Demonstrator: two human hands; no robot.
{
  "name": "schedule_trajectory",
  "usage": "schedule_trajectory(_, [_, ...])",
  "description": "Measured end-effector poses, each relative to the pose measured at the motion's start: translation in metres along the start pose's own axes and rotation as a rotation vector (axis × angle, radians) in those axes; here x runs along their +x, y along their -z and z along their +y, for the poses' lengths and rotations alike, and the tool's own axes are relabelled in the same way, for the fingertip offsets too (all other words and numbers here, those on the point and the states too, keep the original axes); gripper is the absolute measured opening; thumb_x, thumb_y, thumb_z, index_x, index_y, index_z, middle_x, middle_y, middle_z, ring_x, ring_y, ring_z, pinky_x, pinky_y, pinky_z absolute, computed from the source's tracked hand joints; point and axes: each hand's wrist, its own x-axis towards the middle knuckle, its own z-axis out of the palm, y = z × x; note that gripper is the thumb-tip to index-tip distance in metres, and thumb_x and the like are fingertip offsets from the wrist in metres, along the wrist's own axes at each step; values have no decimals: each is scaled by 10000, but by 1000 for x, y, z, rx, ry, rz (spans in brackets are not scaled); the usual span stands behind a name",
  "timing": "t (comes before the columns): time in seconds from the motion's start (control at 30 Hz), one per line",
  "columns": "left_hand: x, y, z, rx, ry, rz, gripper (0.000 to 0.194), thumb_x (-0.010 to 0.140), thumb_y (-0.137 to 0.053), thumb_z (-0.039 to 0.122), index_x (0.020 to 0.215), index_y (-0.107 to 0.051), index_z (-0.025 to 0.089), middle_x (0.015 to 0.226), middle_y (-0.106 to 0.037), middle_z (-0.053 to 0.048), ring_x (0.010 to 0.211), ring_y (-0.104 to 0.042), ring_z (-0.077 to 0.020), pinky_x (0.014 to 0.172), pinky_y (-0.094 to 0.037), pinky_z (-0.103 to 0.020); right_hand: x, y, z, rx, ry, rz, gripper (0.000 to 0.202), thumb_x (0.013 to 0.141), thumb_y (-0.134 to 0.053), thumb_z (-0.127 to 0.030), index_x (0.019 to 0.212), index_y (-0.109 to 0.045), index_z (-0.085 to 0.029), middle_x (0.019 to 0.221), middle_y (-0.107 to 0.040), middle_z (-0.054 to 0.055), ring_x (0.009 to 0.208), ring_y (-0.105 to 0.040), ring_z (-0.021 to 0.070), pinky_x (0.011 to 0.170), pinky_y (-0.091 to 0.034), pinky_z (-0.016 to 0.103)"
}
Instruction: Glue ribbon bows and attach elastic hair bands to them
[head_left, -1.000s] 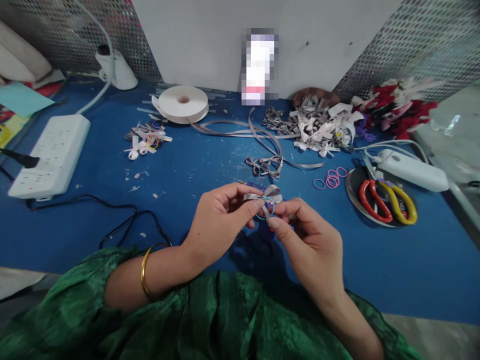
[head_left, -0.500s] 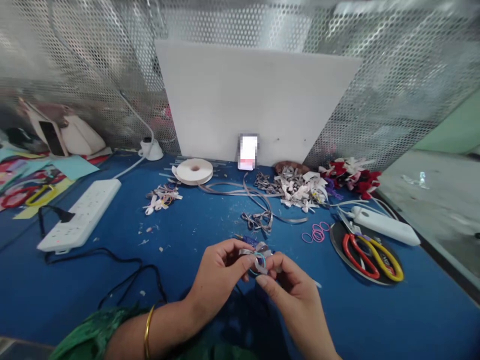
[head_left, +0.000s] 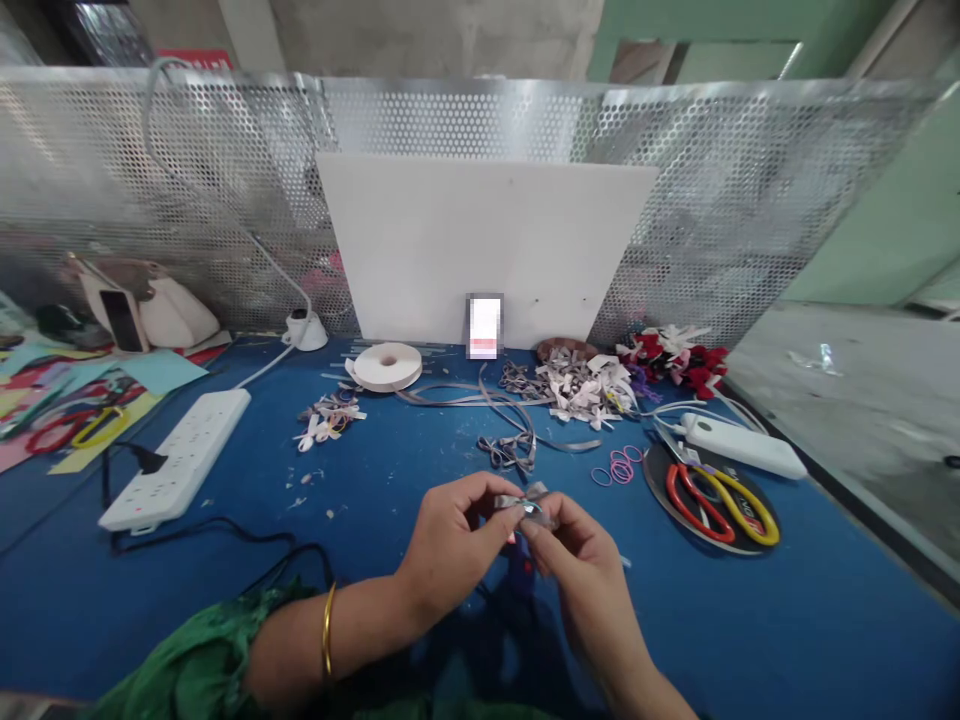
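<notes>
My left hand (head_left: 457, 530) and my right hand (head_left: 589, 570) meet at the lower middle of the view, both closed on a small grey ribbon bow (head_left: 534, 503) with a light teal band at its centre. The fingertips partly cover it. Under my hands lies a dark blue tool (head_left: 521, 570), partly hidden. Just beyond them are looped grey ribbon bows (head_left: 508, 450) on the blue table (head_left: 390, 470). Pink elastic bands (head_left: 621, 464) lie to the right of these.
A ribbon roll (head_left: 387, 368), a small bow pile (head_left: 328, 418) and a larger pile (head_left: 585, 385) lie farther back. Red and yellow scissors (head_left: 724, 505) rest on a black disc at right. A power strip (head_left: 180, 460) with a black cable is at left.
The view has tilted up, showing more beyond the mesh screen. My fingers have drawn closer together around the bow, and my right thumb now presses against it.
</notes>
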Motion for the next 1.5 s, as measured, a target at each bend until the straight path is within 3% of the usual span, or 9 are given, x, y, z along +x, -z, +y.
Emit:
schedule_trajectory(0.1, [1,0,-6,82,-56,-3,111,825,-653,238,861,-734,171,714,-714,-7,616,-626,-137,598,-504,-219,-2,-1,-2,-102,80,45,349,769,-760,-434,694,-524,-188,660,-477,-38,625,-420,111,581,-358,227])
schedule_trajectory(0.23, [2,2,-19,203,-114,7,120,854,-641,255,877,-742,193,706,-710,-3,606,-624,-143,590,-488,-226,-2,-3,-2,-107,45,47,325,766,-754,-446,727,-563,-185,631,-486,-40,577,-412,103,541,-346,224])
schedule_trajectory(0.5, [3,9,-38,527,-389,25,184,865,-618,220,974,-765,241,886,-782,-73,850,-708,-231,814,-499,-322,1,-5,0,-82,-5,66,313,748,-771,-450,737,-624,-174,616,-524,-35,537,-418,91,515,-342,218])
schedule_trajectory(0.73, [12,7,-16,-15,70,-23,89,795,-676,233,820,-714,157,680,-705,-11,594,-653,-148,592,-502,-240,0,-4,1,-301,56,53,293,800,-715,-461,805,-649,-176,666,-582,-8,599,-478,121,558,-409,237])
schedule_trajectory(0.83, [15,9,-10,-208,175,-35,90,746,-717,218,791,-702,141,639,-688,5,554,-628,-128,578,-499,-233,-2,-2,0,-384,112,35,258,833,-687,-429,811,-649,-174,663,-593,-2,600,-495,128,562,-424,243])
schedule_trajectory(1.1, [9,17,-10,-294,263,-14,141,767,-747,254,814,-743,122,657,-700,-20,530,-575,-97,498,-419,-199,-3,8,-15,-324,309,240,234,959,-525,-301,1092,-690,-203,797,-618,-5,648,-582,112,643,-500,261])
schedule_trajectory(1.2, [5,17,-12,-320,302,-36,106,758,-751,218,800,-746,121,643,-693,-11,533,-574,-93,530,-463,-204,-1,8,-28,-431,378,197,240,967,-531,-255,1182,-628,-211,879,-684,7,636,-634,111,649,-542,285])
schedule_trajectory(1.3, [3,17,-17,-335,307,-92,81,771,-739,198,780,-736,117,650,-688,-6,550,-579,-87,556,-486,-197,0,4,-40,-589,499,144,163,950,-576,-216,1107,-620,-229,991,-734,24,673,-684,122,668,-563,301])
schedule_trajectory(1.5, [6,19,-23,-332,327,-108,89,789,-717,173,836,-736,100,668,-694,-11,598,-607,-96,579,-512,-193,3,1,-33,-848,688,13,185,891,-645,-95,999,-678,-242,960,-710,0,891,-675,140,771,-532,281])
